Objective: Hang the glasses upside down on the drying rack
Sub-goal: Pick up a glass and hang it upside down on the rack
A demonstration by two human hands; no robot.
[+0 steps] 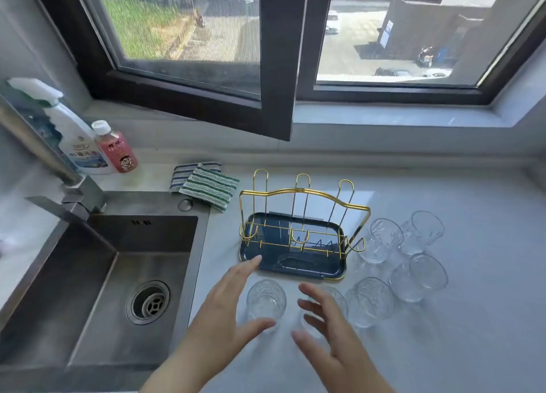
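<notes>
A: Six glasses, as we count them, stand upright on the counter around the drying rack, none hung yet. Nearest in front of the rack is the front glass; to its right the second glass is partly hidden behind our right hand. Further right of the rack's front corner stands a third glass, then a fourth glass, and beside the rack's right end a fifth glass and a sixth glass.

B: And our hands?

A: Our left hand is spread wide, fingers extended toward the rack's tray, thumb just beside the front glass; whether it touches we cannot tell. Our right hand is likewise wide, holding nothing.

B: How will a glass handle?

A: We judge it rigid, light and brittle. The textured wall should offer some purchase, though any wetness would make it slippery. We would take it around the mid-wall between thumb and fingers, not at the thin rim, since the mouth must pass over a gold prong.

B: Risks?

A: Neighbouring glasses stand near enough to knock; metal against glass may chip.
</notes>
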